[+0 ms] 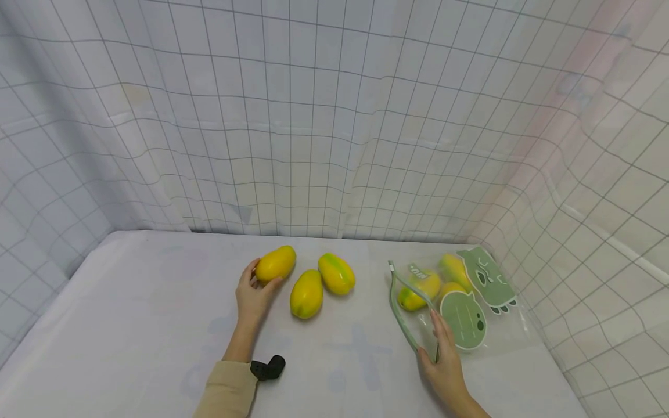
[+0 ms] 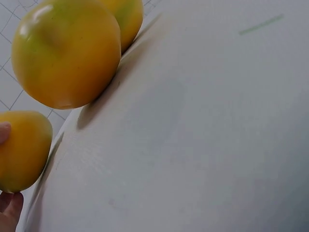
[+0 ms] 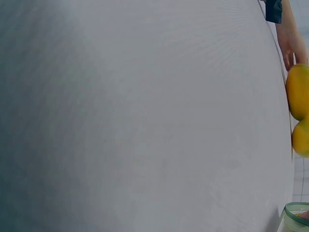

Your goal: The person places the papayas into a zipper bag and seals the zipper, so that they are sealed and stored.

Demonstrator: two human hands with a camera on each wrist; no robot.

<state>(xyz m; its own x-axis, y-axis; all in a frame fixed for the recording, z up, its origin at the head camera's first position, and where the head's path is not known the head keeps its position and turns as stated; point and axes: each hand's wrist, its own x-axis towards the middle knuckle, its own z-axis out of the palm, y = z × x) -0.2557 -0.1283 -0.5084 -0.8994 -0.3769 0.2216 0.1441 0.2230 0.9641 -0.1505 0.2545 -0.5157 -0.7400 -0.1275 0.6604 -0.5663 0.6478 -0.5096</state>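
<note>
My left hand (image 1: 254, 296) holds a yellow papaya (image 1: 276, 264), its thumb on the near side and its fingers round the left end. Two more papayas, one yellow (image 1: 306, 294) and one with a green streak (image 1: 337, 274), lie just to its right on the table. On the right, my right hand (image 1: 444, 363) holds the near end of a clear zip bag (image 1: 514, 331) with a green-edged mouth. The mouth gapes toward the left. Inside the bag sit several papayas (image 1: 427, 288), partly hidden by green printed animal shapes. How firmly the right fingers grip is hard to see.
A white cloth covers the table (image 1: 130, 325). Grid-patterned curtains (image 1: 292, 145) stand behind it and along both sides. A black wrist device (image 1: 269, 367) sits on the left wrist, below a beige sleeve (image 1: 227, 389).
</note>
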